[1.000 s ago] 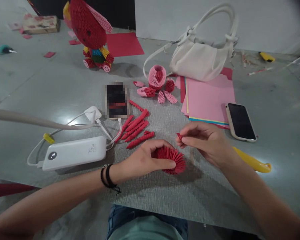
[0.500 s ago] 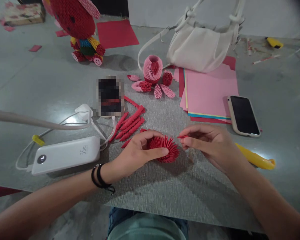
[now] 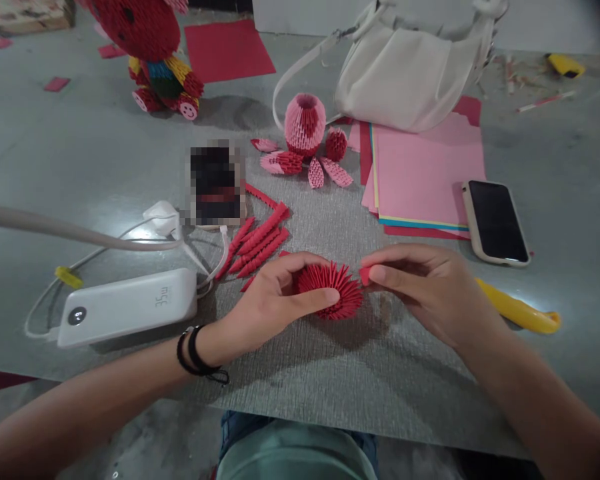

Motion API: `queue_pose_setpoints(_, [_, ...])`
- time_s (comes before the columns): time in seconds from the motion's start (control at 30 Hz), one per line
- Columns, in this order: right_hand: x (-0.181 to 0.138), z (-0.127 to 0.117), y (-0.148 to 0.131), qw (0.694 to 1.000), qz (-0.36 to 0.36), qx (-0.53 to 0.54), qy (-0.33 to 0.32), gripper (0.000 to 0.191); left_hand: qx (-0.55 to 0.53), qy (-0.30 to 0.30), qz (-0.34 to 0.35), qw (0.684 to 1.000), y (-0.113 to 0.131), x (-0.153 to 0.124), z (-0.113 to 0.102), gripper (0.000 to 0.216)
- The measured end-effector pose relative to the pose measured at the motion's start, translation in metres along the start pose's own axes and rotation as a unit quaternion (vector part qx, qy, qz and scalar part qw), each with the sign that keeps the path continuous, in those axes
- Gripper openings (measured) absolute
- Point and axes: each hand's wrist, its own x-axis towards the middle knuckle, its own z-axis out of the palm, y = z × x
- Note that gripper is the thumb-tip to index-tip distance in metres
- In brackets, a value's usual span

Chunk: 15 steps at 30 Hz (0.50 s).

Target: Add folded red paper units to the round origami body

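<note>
A spiky red folded-paper ring [image 3: 336,290] rests on the grey mat [image 3: 340,373]. My left hand [image 3: 273,300] is wrapped around its left side, thumb along the front. My right hand [image 3: 423,290] pinches a small red paper piece [image 3: 365,275] between thumb and forefinger, right at the ring's right edge. Several red paper strips [image 3: 260,243] lie just behind my left hand.
A white power bank [image 3: 125,307] with cables sits at the left, a blurred phone [image 3: 215,183] behind it. Pink paper sheets [image 3: 420,180], a dark phone [image 3: 497,222], a yellow tool [image 3: 520,313], a white bag [image 3: 410,73], pink paper parts [image 3: 305,123] and a red paper figure [image 3: 153,40] lie further back.
My right hand has brought the small red piece down and left until it meets the ring's edge. The view has tilted down a little. My left hand keeps hold of the ring.
</note>
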Motion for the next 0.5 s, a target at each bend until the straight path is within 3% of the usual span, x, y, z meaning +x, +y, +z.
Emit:
queue_pose_setpoints(0.2, [0.004,0.009,-0.003,0.988,0.067,0.132,-0.040,0.017,-0.018,-0.020,0.018,0.999,0.001,-0.001,0.001,0.029])
queue_pose_setpoints(0.5, [0.004,0.012,-0.002,0.984,0.091,0.145,-0.054,0.017,-0.043,-0.021,0.026,0.999,-0.002,-0.003,0.002,0.029])
